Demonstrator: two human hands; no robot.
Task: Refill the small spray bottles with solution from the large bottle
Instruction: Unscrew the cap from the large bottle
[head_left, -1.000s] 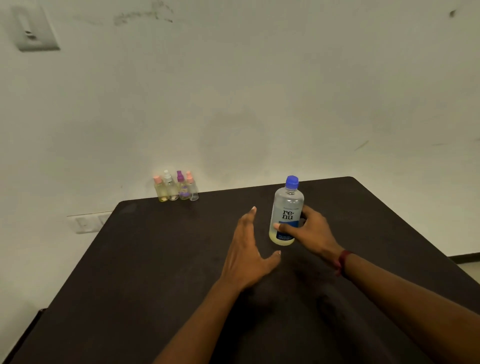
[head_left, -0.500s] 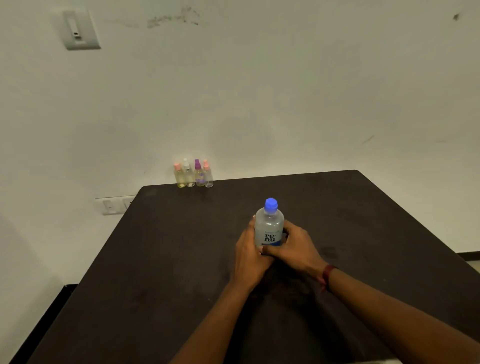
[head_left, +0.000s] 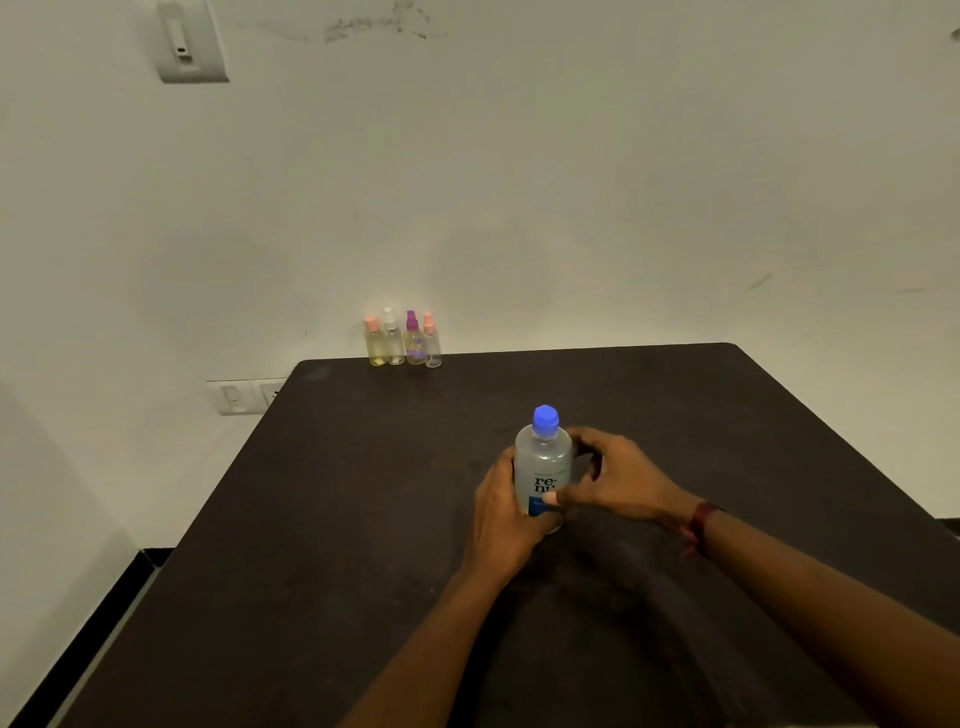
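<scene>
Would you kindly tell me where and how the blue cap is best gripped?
Pinch the cap round its side, coming from above: the bottle stands upright, the left hand and right hand hold its body, leaving the cap free.

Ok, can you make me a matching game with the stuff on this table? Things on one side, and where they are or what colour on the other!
Things:
1. large bottle
2. bottle cap
3. small spray bottles
4. wristband

Matches:
A. blue
B. on the right wrist
C. held by the left hand and right hand
D. in a row at the far edge of the table

Pairs: 1-C, 2-A, 3-D, 4-B
</scene>
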